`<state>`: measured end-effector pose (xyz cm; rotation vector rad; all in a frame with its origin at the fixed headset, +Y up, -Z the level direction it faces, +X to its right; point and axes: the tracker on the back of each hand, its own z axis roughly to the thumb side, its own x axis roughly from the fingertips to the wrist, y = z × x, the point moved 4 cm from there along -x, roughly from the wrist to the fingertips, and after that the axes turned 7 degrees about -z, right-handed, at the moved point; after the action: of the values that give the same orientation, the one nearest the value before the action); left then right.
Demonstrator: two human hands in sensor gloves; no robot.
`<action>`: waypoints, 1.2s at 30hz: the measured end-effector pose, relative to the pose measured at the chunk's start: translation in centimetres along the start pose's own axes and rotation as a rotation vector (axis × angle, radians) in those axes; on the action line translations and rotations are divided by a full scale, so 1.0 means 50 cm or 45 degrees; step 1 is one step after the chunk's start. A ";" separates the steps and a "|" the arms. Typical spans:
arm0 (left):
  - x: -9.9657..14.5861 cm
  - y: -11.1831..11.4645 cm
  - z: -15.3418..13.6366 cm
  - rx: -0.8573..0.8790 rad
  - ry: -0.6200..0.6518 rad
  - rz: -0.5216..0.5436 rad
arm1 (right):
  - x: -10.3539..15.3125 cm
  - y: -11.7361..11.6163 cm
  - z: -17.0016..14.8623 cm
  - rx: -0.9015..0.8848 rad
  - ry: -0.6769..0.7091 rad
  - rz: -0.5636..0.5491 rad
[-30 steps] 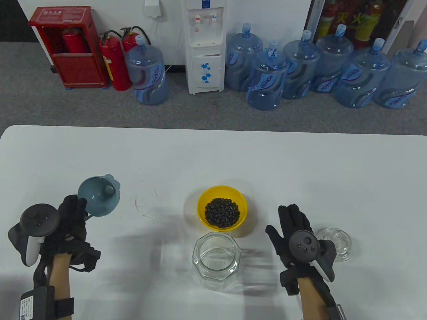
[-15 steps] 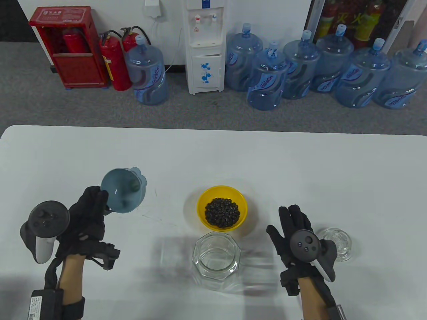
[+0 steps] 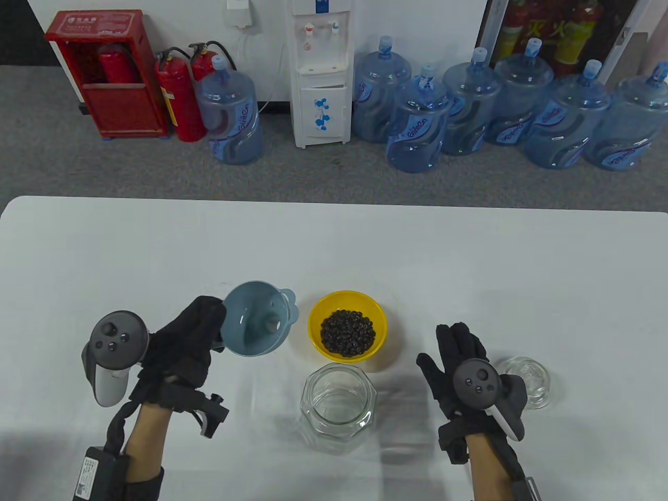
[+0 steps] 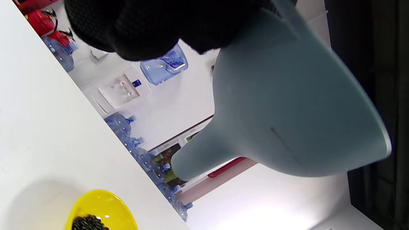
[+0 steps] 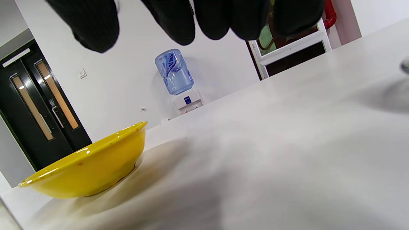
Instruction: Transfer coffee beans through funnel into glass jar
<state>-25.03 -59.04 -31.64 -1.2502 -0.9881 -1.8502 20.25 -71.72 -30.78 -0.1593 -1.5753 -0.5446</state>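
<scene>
Low in the frame, centre, an empty jar (image 3: 337, 406) stands open on the white bench (image 3: 469, 261). At lower right the right hand (image 3: 464, 365) lies flat, fingers (image 3: 459, 336) together, holding nothing. Left of centre the left hand (image 3: 180, 347) grips a blue funnel (image 3: 255, 318) by its rim, lifted, tilted, spout aimed up-right toward the yellow bowl (image 3: 315, 313) of beans (image 3: 347, 332). Next, I judge: turn the spout down into the jar.
</scene>
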 end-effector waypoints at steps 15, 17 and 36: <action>-0.033 0.153 -0.001 0.013 -0.005 -0.324 | -0.001 -0.003 0.000 -0.003 -0.005 0.019; -0.037 0.176 -0.005 -0.040 -0.006 -0.382 | -0.001 -0.003 0.001 -0.003 -0.003 0.021; -0.043 0.261 -0.049 -0.196 -0.111 -0.518 | 0.001 -0.005 0.000 -0.012 -0.002 0.032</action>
<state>-14.27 -67.15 -31.55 -1.3005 -1.2393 -2.2326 20.11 -71.96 -30.82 -0.1861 -1.5708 -0.5323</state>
